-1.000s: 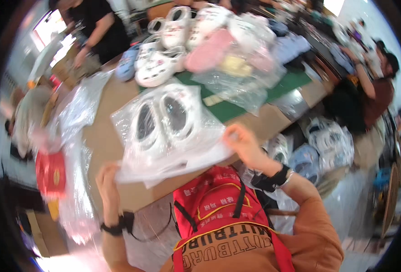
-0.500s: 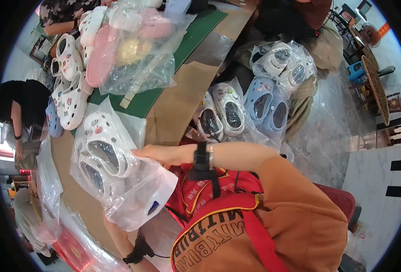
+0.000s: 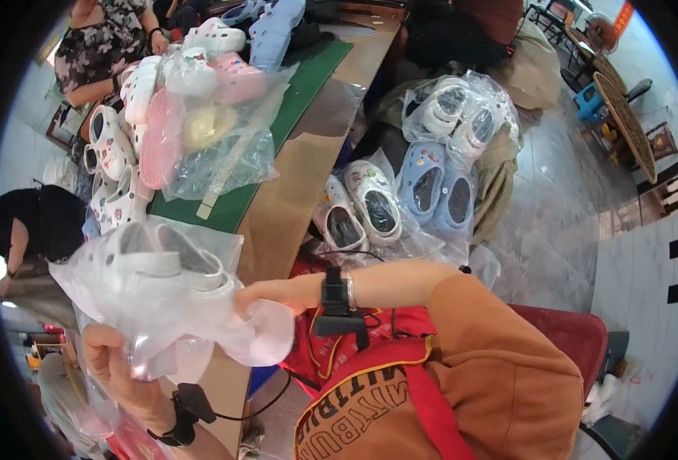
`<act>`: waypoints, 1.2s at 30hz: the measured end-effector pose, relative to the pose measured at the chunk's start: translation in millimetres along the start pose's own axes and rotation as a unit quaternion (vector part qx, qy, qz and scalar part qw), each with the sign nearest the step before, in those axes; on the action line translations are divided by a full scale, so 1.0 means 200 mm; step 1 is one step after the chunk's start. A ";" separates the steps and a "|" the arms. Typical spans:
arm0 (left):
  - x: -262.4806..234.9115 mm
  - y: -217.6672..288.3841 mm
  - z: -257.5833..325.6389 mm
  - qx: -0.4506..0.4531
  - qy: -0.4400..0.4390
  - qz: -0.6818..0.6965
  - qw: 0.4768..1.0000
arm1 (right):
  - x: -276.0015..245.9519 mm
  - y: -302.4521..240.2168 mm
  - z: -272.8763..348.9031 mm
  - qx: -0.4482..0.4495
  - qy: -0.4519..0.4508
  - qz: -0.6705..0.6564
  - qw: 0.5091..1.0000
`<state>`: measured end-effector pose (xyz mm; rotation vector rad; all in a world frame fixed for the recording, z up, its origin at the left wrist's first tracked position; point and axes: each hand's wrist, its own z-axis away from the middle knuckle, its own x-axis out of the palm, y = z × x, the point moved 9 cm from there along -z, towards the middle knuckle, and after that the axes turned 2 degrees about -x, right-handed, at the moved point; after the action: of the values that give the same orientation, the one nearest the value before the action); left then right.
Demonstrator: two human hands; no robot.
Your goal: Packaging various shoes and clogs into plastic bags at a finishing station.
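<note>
A pair of white clogs [image 3: 155,264] is inside a clear plastic bag [image 3: 266,333], raised over the left of the table. My left hand [image 3: 113,364] is closed on the bag's near left edge, fingers curled. On the right, my right hand [image 3: 274,295] pinches the bag beside the clogs' heels; its fingertips are partly hidden by the film. The bag's loose end hangs toward me between the hands. Motion blurs the clogs somewhat.
Beyond lie a green mat [image 3: 308,88], a ruler [image 3: 218,188], white clogs [image 3: 109,146] and a pink clog [image 3: 161,142]. Bagged white clogs [image 3: 373,203] and blue clogs [image 3: 439,184] sit to the right. A co-worker [image 3: 105,50] stands at far left; a red chair [image 3: 565,337] is behind me.
The bagged clogs have been lifted and tilted, shifting left. My left hand has come out from under the bag to its left edge, while my right hand keeps its hold.
</note>
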<state>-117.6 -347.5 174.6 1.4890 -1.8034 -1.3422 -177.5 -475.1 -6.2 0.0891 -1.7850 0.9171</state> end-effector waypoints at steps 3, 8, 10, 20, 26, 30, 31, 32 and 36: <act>0.41 0.25 -0.02 0.082 -0.118 -0.149 0.978 | -0.10 0.05 0.11 0.031 -0.056 -0.184 0.981; 1.07 0.44 0.07 0.203 -0.430 -0.026 0.879 | -0.26 -0.22 0.34 -0.120 0.018 -0.188 0.975; 1.20 0.48 0.10 0.254 -0.449 0.008 0.857 | -0.30 -0.34 0.37 -0.186 0.047 -0.186 0.964; 1.61 -0.08 -0.13 0.093 -0.340 -0.010 0.936 | -0.44 -0.45 1.19 -0.503 0.213 -0.169 0.820; 1.59 -0.63 -0.17 -0.068 -0.297 0.015 0.952 | -0.77 -0.55 1.43 -0.586 0.483 0.084 0.645; 1.49 -0.72 -0.04 -0.188 -0.432 -0.013 0.882 | -1.21 -0.42 1.76 -0.647 0.538 -0.051 0.538; 1.47 -0.73 -0.03 -0.160 -0.444 -0.029 0.881 | -1.28 -0.41 1.82 -0.655 0.560 -0.021 0.507; 1.39 -0.78 -0.01 -0.178 -0.426 -0.024 0.887 | -1.21 -0.37 1.73 -0.611 0.659 -0.055 0.436; 1.32 -0.78 0.05 -0.167 -0.431 -0.023 0.886 | -1.35 -0.07 1.91 -0.373 0.892 -0.024 0.254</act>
<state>-134.6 -578.2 -27.1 0.7778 -1.8285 -2.4510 -352.8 -817.7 -272.6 -1.0953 0.3085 -0.3426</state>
